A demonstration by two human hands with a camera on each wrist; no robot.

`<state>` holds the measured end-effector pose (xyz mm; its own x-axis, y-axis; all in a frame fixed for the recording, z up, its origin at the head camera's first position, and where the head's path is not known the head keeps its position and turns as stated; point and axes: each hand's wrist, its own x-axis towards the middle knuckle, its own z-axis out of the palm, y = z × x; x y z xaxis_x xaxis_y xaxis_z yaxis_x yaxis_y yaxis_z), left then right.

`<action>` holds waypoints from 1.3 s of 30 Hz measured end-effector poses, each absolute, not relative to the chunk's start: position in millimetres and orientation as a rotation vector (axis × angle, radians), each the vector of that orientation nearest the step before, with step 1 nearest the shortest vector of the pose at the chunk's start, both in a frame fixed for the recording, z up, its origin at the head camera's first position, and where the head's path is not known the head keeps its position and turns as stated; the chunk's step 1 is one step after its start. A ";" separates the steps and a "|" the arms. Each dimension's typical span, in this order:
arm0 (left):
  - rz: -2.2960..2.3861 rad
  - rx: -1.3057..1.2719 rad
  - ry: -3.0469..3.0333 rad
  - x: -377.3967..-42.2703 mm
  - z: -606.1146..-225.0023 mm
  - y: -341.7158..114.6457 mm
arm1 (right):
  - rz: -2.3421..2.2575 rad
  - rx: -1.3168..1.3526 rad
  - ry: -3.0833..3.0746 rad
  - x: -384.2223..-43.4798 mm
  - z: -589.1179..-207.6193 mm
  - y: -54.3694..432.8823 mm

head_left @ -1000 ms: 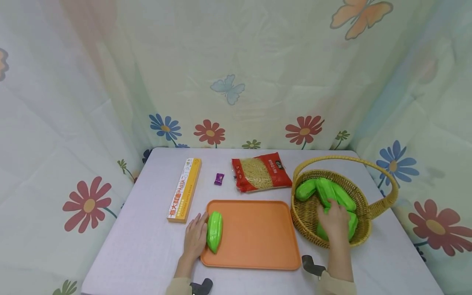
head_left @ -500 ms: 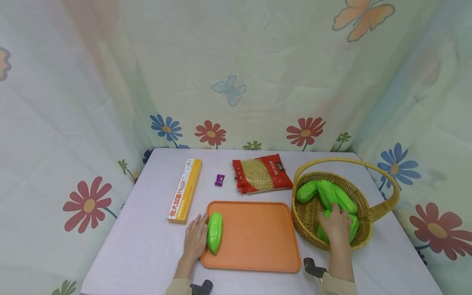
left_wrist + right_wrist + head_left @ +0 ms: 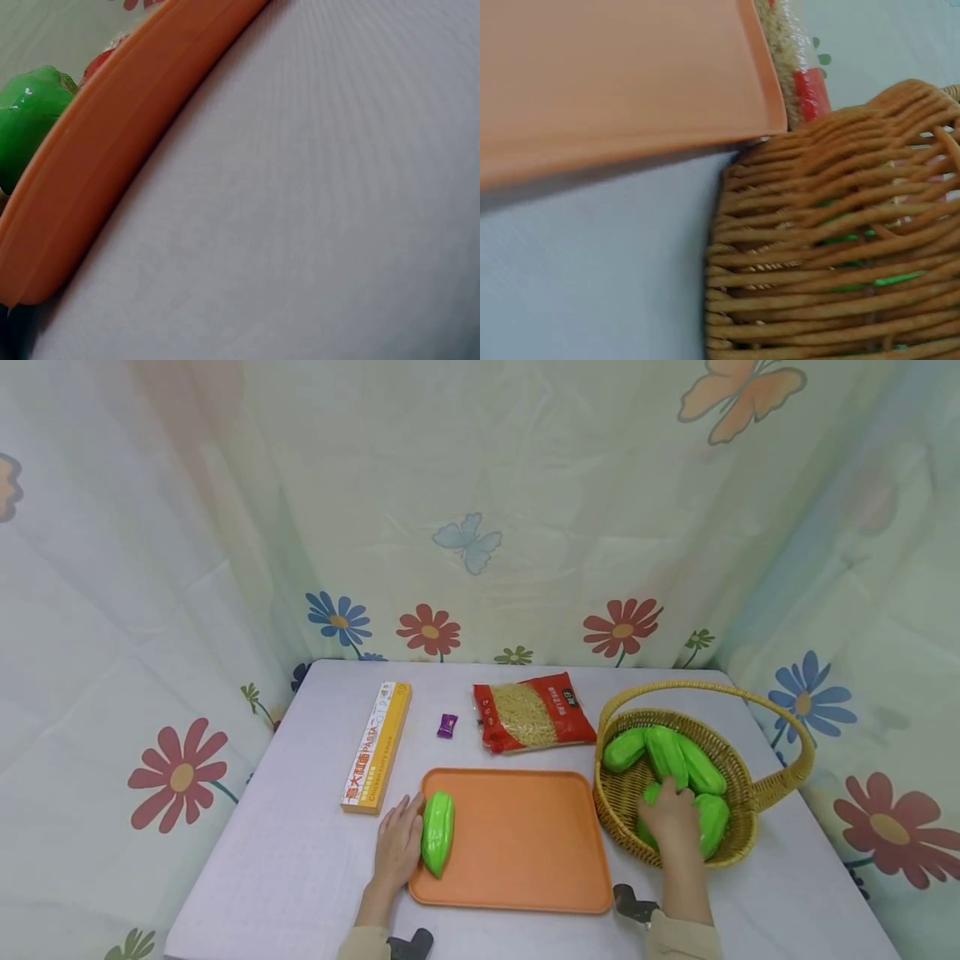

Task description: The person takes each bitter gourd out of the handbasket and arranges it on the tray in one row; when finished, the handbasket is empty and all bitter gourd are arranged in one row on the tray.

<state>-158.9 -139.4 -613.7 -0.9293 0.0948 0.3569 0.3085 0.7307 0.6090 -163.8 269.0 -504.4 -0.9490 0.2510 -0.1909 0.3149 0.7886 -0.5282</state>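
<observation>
A flowered curtain [image 3: 525,460] backs the tabletop [image 3: 292,835]. Left fingers [image 3: 405,818] lie loose against the tray [image 3: 525,843]; vegetables [image 3: 712,823] lie under the right fingers [image 3: 667,793] in the basket [image 3: 624,797], grip unclear: likely picking; lifting needs a firm hold.

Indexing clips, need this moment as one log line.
left hand: at edge of orange tray; right hand: among green produce in wicker basket, grip hidden; tray: one green produce piece
</observation>
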 end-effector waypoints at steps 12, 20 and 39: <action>-1.019 -0.304 -2.625 -158.3 -613.1 -139.3 | -0.957 0.369 2.827 -167.5 -511.4 268.9; -1.008 -0.312 -2.610 -157.4 -612.3 -138.7 | -1.103 0.367 2.775 -169.8 -509.2 271.5; -0.993 -0.313 -2.608 -157.6 -612.7 -138.5 | -1.630 0.480 2.705 -167.2 -486.7 255.0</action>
